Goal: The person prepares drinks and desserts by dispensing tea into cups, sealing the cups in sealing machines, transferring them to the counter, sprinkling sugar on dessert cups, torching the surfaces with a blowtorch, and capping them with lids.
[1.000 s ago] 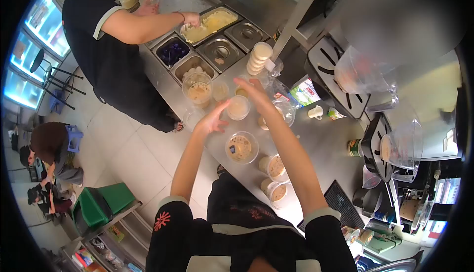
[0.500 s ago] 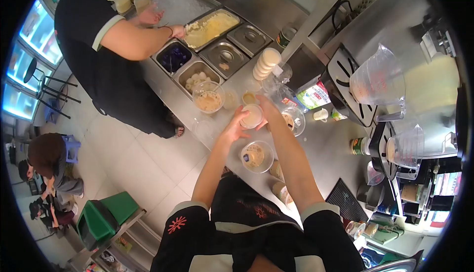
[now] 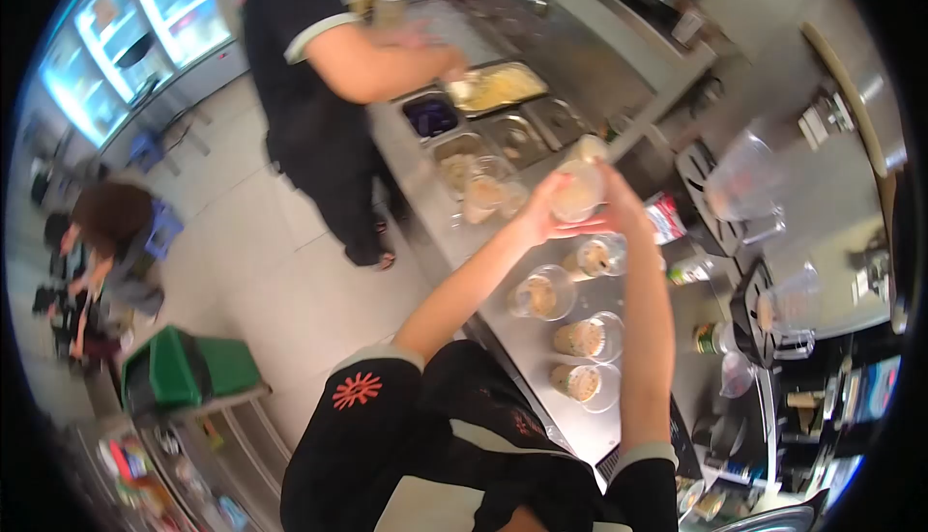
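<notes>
My left hand (image 3: 543, 211) and my right hand (image 3: 619, 205) are both closed around a clear plastic cup (image 3: 576, 194) with pale, creamy contents, held above the counter. Just beyond it, a pale stack of small round containers (image 3: 588, 149) is partly hidden. Below my hands, clear domed cups with beige contents stand on the steel counter: one cup (image 3: 595, 258) by my right forearm, another cup (image 3: 541, 294) to its left, and two more, an upper cup (image 3: 582, 339) and a lower cup (image 3: 580, 383), nearer my body. Motion blurs the picture.
A co-worker's arm (image 3: 387, 58) reaches over a steel tray of yellow food (image 3: 503, 86). More cups (image 3: 485, 198) stand near the counter's left edge. Measuring jugs (image 3: 749, 179) rest on black-slotted stands at right. A green bin (image 3: 193, 368) is on the lower left.
My hands have risen and reached farther out with the cup, toward the stack of containers. The view has turned, bringing more of the near counter and its cups into sight.
</notes>
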The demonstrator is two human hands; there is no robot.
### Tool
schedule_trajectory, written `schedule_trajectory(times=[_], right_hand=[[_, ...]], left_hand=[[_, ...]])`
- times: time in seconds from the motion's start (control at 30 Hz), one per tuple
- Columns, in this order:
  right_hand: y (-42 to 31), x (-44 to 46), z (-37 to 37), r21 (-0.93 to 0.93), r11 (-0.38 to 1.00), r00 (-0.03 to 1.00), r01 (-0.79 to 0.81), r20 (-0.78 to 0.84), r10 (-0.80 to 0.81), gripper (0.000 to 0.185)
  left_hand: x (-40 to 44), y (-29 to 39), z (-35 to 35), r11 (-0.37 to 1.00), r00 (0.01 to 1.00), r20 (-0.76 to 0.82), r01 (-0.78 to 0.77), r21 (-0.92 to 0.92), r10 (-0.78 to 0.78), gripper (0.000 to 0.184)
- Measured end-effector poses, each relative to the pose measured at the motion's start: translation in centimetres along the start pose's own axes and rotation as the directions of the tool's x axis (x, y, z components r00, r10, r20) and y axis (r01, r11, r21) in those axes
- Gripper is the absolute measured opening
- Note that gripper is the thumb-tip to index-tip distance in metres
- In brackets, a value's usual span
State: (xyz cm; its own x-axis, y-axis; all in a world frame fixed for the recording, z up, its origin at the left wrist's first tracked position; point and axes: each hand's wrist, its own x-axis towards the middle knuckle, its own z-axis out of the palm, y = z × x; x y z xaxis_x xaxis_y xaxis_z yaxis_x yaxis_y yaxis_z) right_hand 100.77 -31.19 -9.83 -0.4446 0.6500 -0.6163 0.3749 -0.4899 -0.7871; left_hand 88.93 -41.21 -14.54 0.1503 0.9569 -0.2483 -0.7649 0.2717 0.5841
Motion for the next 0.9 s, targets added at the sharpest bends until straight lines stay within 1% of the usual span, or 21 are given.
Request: schedule_trajectory(times=[0.03,0.1,0.13,0.17,0.2,0.23,0.27,0.3,0.33,0.4,0.43,0.47,0.5,0.57,0.6,0.67,0.7,0.73,0.8,0.87,0.9], right_hand=[[-1.1,-2.5,1.2,-0.130,0.989,0.998,0.069,0.001,-0.070,0.082],[-2.2,-6.4,4.0,-0.318,0.939,0.991,0.128,0.013,-0.131,0.087],[-2.3,-8.0,6.0,-0.369,0.913,0.984,0.175,0.033,-0.175,0.091],[-2.2,-9.6,8.2,-0.433,0.882,0.981,0.186,0.032,-0.191,0.092],[-2.3,-11.5,10.6,-0.512,0.836,0.981,0.196,0.108,-0.164,0.091],[-2.0,-12.5,13.2,-0.596,0.776,0.977,0.207,0.162,-0.136,0.089],[-1.1,-13.0,15.6,-0.649,0.716,0.964,0.255,0.232,-0.133,0.087],[-0.2,-13.4,18.2,-0.690,0.657,0.947,0.303,0.295,-0.128,0.085],[1.0,-14.0,21.2,-0.692,0.640,0.930,0.336,0.353,-0.106,0.085],[4.0,-15.9,26.6,-0.605,0.659,0.865,0.446,0.482,-0.143,0.077],[5.7,-17.3,29.0,-0.599,0.661,0.853,0.452,0.508,-0.123,0.077],[7.2,-18.5,31.3,-0.520,0.702,0.825,0.487,0.538,-0.174,0.074],[8.0,-19.2,33.8,-0.437,0.727,0.793,0.529,0.560,-0.241,0.070],[9.9,-19.4,37.7,-0.404,0.762,0.772,0.506,0.606,-0.192,0.064],[10.6,-19.8,39.2,-0.392,0.758,0.751,0.522,0.633,-0.190,0.061],[12.6,-20.1,41.7,-0.387,0.749,0.717,0.538,0.678,-0.165,0.057],[13.4,-20.0,42.9,-0.389,0.744,0.704,0.544,0.693,-0.152,0.055],[14.1,-19.9,44.2,-0.405,0.746,0.713,0.529,0.688,-0.132,0.053],[15.9,-18.5,46.2,-0.384,0.771,0.703,0.508,0.703,-0.113,0.052],[18.1,-17.2,48.2,-0.351,0.827,0.711,0.439,0.699,-0.080,0.050],[19.3,-16.1,49.7,-0.323,0.859,0.715,0.397,0.696,-0.069,0.048]], left_hand=[[-1.8,0.6,0.9,0.998,0.998,0.031,-0.054,-0.008,0.055,0.071],[-6.9,1.7,2.3,0.990,0.991,-0.016,-0.137,-0.026,0.136,0.072],[-8.9,1.8,1.9,0.987,0.988,-0.024,-0.153,-0.043,0.152,0.073],[-11.4,1.9,1.0,0.983,0.985,-0.033,-0.174,-0.061,0.172,0.073],[-14.6,1.8,0.1,0.969,0.968,-0.105,-0.236,-0.074,0.228,0.073],[-17.9,1.6,-0.7,0.957,0.963,-0.083,-0.266,-0.113,0.257,0.074],[-20.8,1.4,-1.7,0.945,0.956,-0.055,-0.294,-0.147,0.288,0.075],[-24.2,1.2,-3.1,0.924,0.934,-0.114,-0.353,-0.146,0.339,0.075],[-28.1,0.6,-4.4,0.895,0.912,-0.162,-0.403,-0.189,0.376,0.076],[-35.3,-1.1,-7.0,0.835,0.869,-0.225,-0.488,-0.252,0.440,0.077],[-38.8,-1.8,-8.4,0.790,0.857,-0.289,-0.508,-0.344,0.426,0.079],[-42.0,-2.5,-10.2,0.750,0.826,-0.333,-0.556,-0.358,0.454,0.081],[-45.5,-3.1,-11.8,0.702,0.773,-0.371,-0.629,-0.335,0.515,0.081],[-52.8,-3.3,-14.3,0.614,0.633,-0.443,-0.761,-0.209,0.635,0.078],[-56.1,-3.4,-16.0,0.557,0.558,-0.471,-0.815,-0.156,0.684,0.077],[-62.7,-3.1,-20.5,0.471,0.386,-0.583,-0.882,-0.007,0.715,0.073],[-66.0,-2.8,-23.5,0.439,0.315,-0.635,-0.898,0.042,0.705,0.070],[-69.3,-2.1,-25.7,0.408,0.217,-0.721,-0.908,0.098,0.658,0.068],[-75.5,-1.1,-32.7,0.350,0.087,-0.800,-0.923,0.159,0.593,0.065],[-81.5,0.5,-38.2,0.335,0.026,-0.875,-0.929,0.158,0.483,0.065],[-83.9,1.2,-41.8,0.295,0.019,-0.852,-0.942,0.160,0.524,0.068]])
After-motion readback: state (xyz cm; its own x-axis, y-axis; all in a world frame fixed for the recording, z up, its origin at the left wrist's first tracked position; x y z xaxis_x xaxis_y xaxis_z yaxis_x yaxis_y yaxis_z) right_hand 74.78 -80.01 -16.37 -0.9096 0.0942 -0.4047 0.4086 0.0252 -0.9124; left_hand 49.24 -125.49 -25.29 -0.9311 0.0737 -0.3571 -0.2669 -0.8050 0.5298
